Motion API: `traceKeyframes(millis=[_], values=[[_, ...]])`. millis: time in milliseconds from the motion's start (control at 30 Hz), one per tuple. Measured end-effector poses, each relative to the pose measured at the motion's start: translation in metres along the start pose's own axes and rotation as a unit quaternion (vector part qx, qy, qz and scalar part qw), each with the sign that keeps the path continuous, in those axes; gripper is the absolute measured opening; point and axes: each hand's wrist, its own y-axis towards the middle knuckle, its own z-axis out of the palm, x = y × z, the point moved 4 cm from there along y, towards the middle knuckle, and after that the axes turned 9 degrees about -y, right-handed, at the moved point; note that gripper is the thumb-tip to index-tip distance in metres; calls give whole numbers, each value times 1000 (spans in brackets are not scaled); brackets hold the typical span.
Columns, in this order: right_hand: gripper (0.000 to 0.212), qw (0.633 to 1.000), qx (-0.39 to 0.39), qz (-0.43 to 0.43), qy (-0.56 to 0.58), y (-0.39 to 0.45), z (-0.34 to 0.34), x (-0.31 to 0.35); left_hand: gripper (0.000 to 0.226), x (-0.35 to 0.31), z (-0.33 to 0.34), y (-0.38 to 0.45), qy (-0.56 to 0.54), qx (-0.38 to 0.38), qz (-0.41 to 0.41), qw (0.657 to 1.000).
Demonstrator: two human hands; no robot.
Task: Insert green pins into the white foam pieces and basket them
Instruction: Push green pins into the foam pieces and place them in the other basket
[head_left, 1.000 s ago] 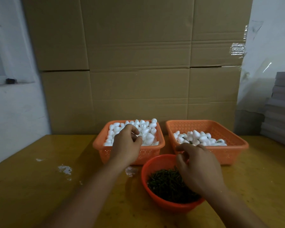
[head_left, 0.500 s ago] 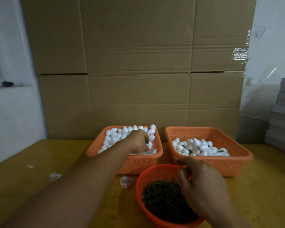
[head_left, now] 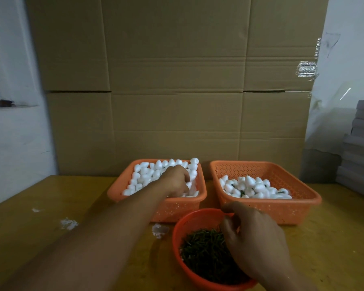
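Green pins (head_left: 206, 249) fill the red bowl (head_left: 178, 234) under the right hand (head_left: 254, 240), fingers curled into them, grip unclear, while the left hand (head_left: 174, 181) digs curled fingers among white foam pieces (head_left: 144, 175) in the left orange basket (head_left: 177, 207), hold hidden.

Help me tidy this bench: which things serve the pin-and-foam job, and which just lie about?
Job:
left basket of plain foam pieces
right basket of pinned pieces
red bowl of green pins

Lying about:
foam scraps
cardboard
grey stack
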Motion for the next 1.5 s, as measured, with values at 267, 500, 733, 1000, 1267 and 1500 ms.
traceKeyframes(millis=[267,500,733,1000,1267,1500], values=[[31,1000,7,-15,-7,-2,3,4,22,3,-22,-28,-308,-88,42,947],[31,998,37,-41,-28,-2,2,3,21,-17,-37,-80,-423,-145,109,888],[22,990,101,-76,-61,-4,5,4,28,-29,-32,-131,-545,-118,137,819],[21,979,145,-126,-70,-8,14,7,41,-31,-17,-164,-608,-62,150,777],[34,946,265,-135,-129,-5,22,7,26,-42,-4,-169,-662,-3,116,741],[17,963,229,-92,-112,-2,28,4,35,-43,2,-170,-682,21,106,724]])
